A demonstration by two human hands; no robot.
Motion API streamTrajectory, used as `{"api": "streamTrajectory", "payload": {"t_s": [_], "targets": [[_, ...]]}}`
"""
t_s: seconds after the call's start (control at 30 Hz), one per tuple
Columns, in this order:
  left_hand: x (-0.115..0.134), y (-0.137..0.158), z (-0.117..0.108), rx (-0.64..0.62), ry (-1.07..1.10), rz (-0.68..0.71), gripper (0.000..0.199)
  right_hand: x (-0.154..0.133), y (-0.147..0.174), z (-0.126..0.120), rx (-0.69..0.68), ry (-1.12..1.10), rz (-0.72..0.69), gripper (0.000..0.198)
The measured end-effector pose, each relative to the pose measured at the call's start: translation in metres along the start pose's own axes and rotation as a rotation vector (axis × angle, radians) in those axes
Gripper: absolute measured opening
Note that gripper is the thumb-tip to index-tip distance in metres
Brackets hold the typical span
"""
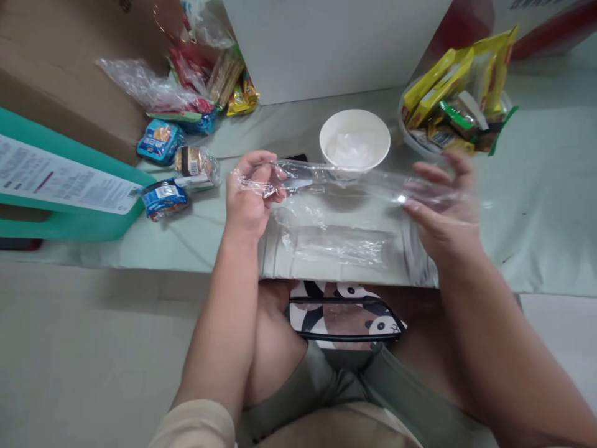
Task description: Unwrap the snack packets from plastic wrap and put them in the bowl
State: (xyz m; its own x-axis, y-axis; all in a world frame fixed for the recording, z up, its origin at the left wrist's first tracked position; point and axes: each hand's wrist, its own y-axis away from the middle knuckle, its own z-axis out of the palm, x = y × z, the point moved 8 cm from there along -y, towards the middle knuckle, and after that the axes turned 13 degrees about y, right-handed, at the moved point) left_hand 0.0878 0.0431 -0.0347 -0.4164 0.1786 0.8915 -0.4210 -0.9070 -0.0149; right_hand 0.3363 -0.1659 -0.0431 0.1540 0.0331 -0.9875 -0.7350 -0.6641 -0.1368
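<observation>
A clear plastic bag (345, 177) is stretched sideways between my two hands, above the front part of the table. The fingers of my left hand (254, 190) pinch its bunched left end. At the other end, my right hand (445, 208) grips the film between thumb and fingers; motion blurs those fingertips. More crinkled clear plastic (342, 246) shows below, near the table edge; I cannot tell if it is the same piece. Just beyond the bag stands a white paper bowl (354, 143) with a small whitish packet (355, 149) inside.
Yellow and green snack packets (459, 93) fill a clear round tub (410, 134) at the back right. Several wrapped snacks (161, 140) lie at the left, near a cardboard box (69, 68) and a green labelled container (116, 227). A dark flat object (296, 158) lies behind my left hand.
</observation>
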Motion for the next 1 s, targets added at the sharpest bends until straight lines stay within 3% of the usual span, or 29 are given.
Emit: {"api": "streamTrajectory", "payload": {"t_s": [0.07,0.1,0.2,0.27,0.37,0.47,0.53,0.63,0.73,0.8,0.9,1.0], "targets": [[0.003,0.001,0.000,0.000,0.029,0.011,0.039,0.004,-0.002,-0.001,0.061,0.069,-0.015,0.031],[0.005,0.001,0.000,-0.003,0.034,0.022,0.038,0.002,-0.003,-0.004,0.108,0.075,-0.044,0.023],[0.004,0.004,0.001,-0.061,0.049,0.005,0.044,-0.012,-0.002,-0.013,0.255,-0.004,-0.174,0.025],[-0.005,0.005,0.004,-0.126,0.026,-0.078,0.054,-0.020,0.000,-0.016,0.270,-0.056,-0.219,0.030],[-0.012,0.005,0.002,-0.133,-0.060,-0.116,0.038,-0.013,-0.003,-0.006,0.096,0.038,-0.079,0.045],[0.000,0.004,-0.002,-0.062,-0.028,0.017,0.038,0.000,-0.003,-0.002,0.019,0.200,0.079,0.030],[-0.001,0.005,0.001,-0.080,-0.030,0.003,0.048,-0.003,-0.004,-0.007,0.115,0.153,0.037,0.026],[-0.010,0.006,0.004,-0.134,-0.159,-0.063,0.034,-0.010,-0.006,-0.013,0.262,0.040,-0.080,0.026],[-0.003,0.004,-0.002,-0.065,-0.176,0.084,0.020,-0.011,-0.009,-0.021,0.380,0.023,-0.129,0.025],[0.000,0.003,-0.006,-0.024,-0.165,0.141,0.025,-0.009,-0.010,-0.025,0.420,0.008,-0.144,0.026],[-0.011,0.004,-0.003,-0.066,-0.202,0.002,0.037,-0.008,-0.011,-0.026,0.394,-0.020,-0.140,0.032],[-0.016,0.007,0.004,-0.101,-0.193,-0.109,0.034,-0.008,-0.011,-0.025,0.361,-0.040,-0.122,0.038]]}}
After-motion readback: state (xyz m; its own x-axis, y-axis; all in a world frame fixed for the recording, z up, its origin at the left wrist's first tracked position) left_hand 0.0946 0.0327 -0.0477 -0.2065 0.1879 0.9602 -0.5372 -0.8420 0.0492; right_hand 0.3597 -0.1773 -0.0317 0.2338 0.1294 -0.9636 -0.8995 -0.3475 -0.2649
